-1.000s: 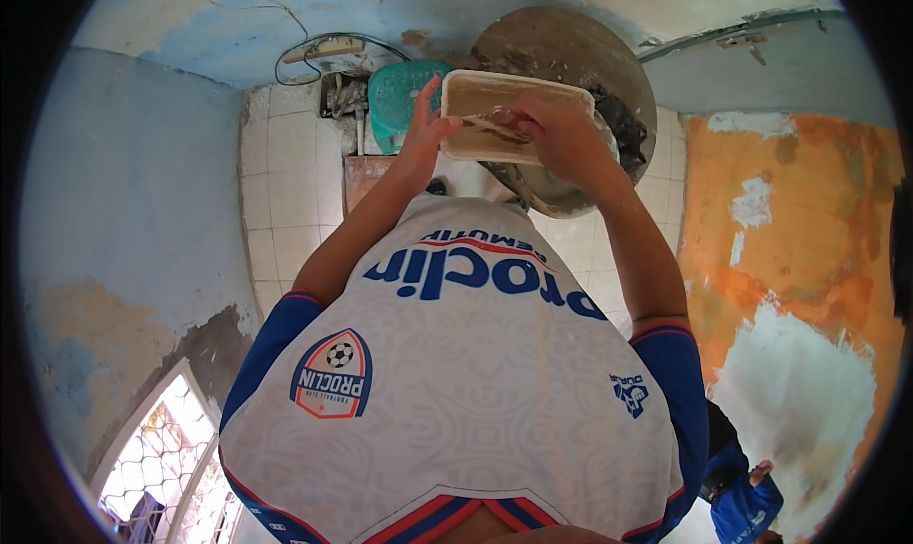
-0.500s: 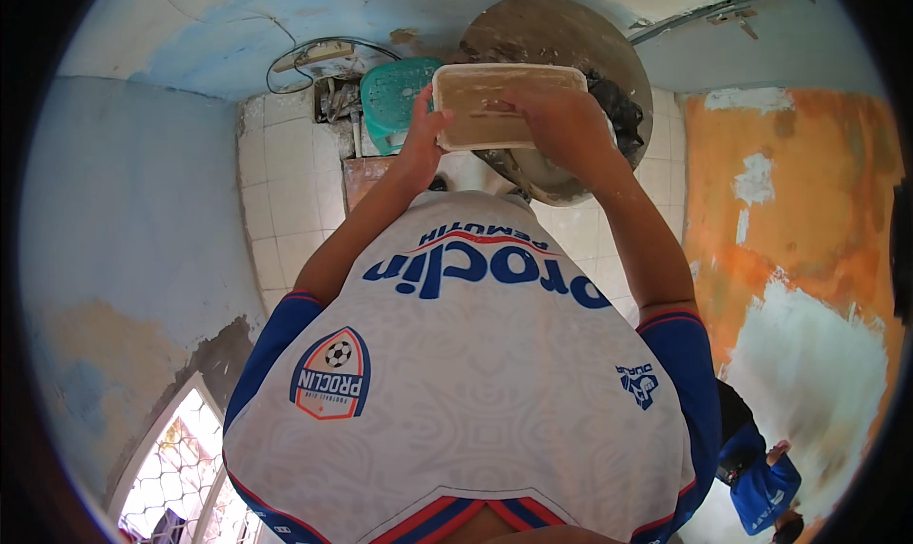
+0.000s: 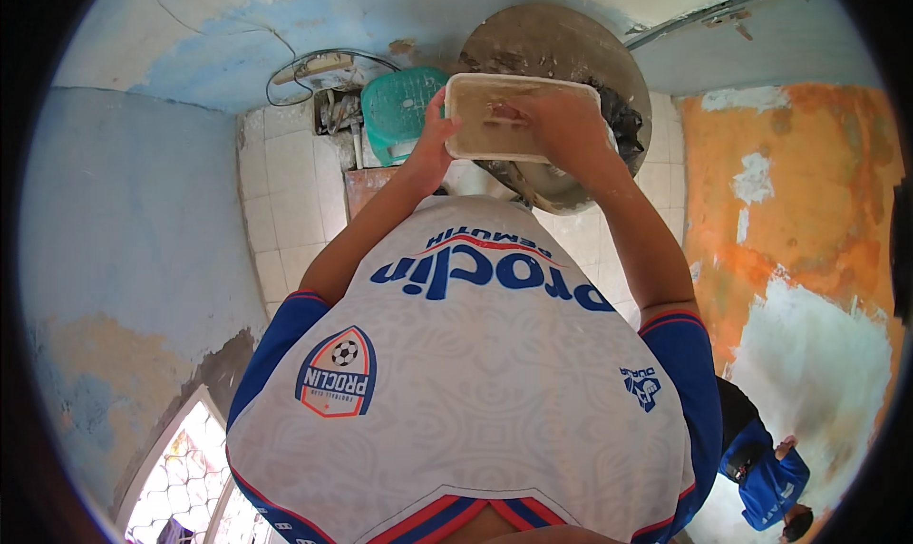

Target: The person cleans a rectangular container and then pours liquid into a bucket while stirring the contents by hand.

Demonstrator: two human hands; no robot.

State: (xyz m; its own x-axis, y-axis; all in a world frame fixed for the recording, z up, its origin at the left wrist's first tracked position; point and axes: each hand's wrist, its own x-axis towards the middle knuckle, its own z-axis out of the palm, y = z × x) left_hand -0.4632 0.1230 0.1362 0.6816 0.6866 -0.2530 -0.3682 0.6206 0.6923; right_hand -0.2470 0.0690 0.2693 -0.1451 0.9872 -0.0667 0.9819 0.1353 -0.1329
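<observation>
A pale rectangular plastic tub (image 3: 460,152) with a brownish inside is held out in front of my body. My left hand (image 3: 436,146) grips its left end, thumb over the rim and fingers along the outer side. Over the right half of the tub, my right hand (image 3: 569,133) reaches down inside with its fingers bent together. Their tips are at the brown contents near the middle, and whatever they hold is too small to make out. My right wrist crosses the tub's near right edge and hides that corner.
Below and beyond the tub is a large round mud-stained surface (image 3: 533,35) with a black plastic bag (image 3: 625,130). A green plastic stool (image 3: 404,102) stands left of it, near a cable (image 3: 297,68) and tools (image 3: 338,113). Another person (image 3: 766,463) is at the lower right.
The tub and both my hands have shifted slightly right and nearer to me. My right fingers stay inside the tub. The other person has moved a little.
</observation>
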